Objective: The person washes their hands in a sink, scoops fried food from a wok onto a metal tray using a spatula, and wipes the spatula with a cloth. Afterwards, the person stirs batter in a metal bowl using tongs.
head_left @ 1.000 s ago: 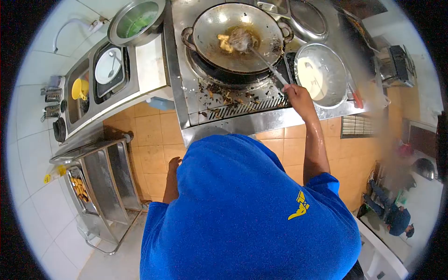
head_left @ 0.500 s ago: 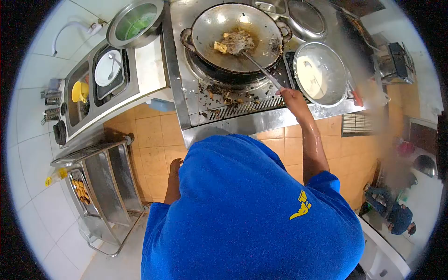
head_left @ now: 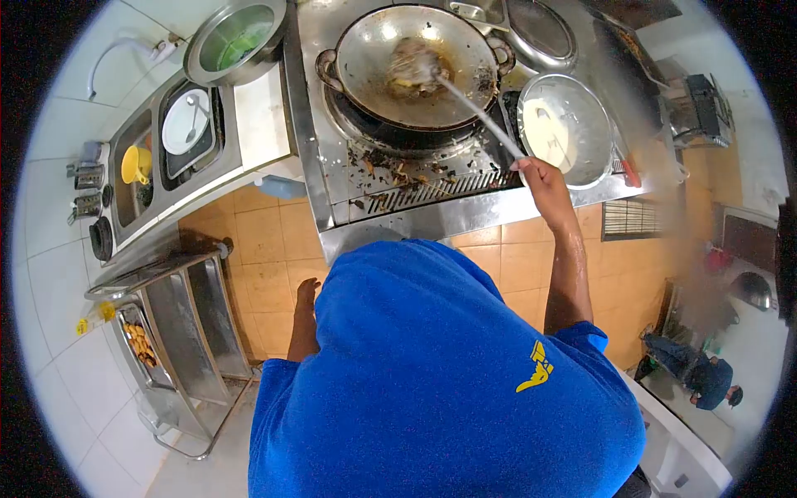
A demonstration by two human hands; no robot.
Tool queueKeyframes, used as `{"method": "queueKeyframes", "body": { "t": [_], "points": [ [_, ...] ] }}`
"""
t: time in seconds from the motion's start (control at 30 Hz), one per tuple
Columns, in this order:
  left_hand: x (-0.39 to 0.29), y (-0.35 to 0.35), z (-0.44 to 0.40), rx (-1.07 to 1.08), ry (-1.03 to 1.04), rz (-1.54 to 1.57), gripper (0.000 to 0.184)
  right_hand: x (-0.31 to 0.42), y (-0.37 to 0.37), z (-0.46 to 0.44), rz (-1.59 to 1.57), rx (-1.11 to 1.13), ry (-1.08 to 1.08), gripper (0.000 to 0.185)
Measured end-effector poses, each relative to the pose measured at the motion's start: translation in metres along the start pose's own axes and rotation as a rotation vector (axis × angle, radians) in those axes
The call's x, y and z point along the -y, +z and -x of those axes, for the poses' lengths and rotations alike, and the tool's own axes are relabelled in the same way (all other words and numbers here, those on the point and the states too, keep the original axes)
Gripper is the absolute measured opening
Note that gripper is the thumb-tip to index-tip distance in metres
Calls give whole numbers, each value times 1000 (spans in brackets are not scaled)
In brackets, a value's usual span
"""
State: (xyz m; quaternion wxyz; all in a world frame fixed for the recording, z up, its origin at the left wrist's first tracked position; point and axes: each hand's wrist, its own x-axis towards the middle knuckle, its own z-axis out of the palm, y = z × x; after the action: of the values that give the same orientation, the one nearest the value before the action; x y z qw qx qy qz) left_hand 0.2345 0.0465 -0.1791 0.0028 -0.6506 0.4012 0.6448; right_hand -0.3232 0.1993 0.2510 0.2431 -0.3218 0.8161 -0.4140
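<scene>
My right hand (head_left: pixel 545 184) is closed round the handle of a long metal skimmer (head_left: pixel 480 114), whose head is blurred over the oil in a large wok (head_left: pixel 365 66). Some yellowish food (head_left: pixel 404 82) shows partly beneath the skimmer head. The wok sits on the burner of a steel stove. Right of it stands a metal bowl (head_left: pixel 591 124) with pale batter (head_left: pixel 548 137) and a red-handled tool (head_left: pixel 631 173) by its rim. My left hand (head_left: pixel 308 292) hangs low beside the blue shirt, over the floor, its fingers only partly visible.
Burnt crumbs (head_left: pixel 398 174) litter the stove front. To the left are a pot (head_left: pixel 198 62) with green contents, a sink holding a yellow mug (head_left: pixel 135 164), and a white plate (head_left: pixel 184 124). A trolley (head_left: pixel 178 332) carries fried food on a tray. Another person (head_left: pixel 710 382) is at the far right.
The skimmer head has shifted up and left in the wok, over the yellowish food. My right hand has moved right, and the camera view has shifted slightly.
</scene>
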Motion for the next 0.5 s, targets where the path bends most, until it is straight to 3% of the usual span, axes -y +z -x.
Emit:
{"method": "queueKeyframes", "body": {
  "t": [0.17,0.27,0.5],
  "points": [
    [1,0,2,-5,-4,10,40,-5,-22,-11,124,-145,88,28],
    [1,-1,4,-8,-7,16,41,-22,-27,-19,219,-217,-2,30],
    [11,-12,14,-25,-18,18,41,-19,-20,-19,292,-181,110,32]
  ]
}}
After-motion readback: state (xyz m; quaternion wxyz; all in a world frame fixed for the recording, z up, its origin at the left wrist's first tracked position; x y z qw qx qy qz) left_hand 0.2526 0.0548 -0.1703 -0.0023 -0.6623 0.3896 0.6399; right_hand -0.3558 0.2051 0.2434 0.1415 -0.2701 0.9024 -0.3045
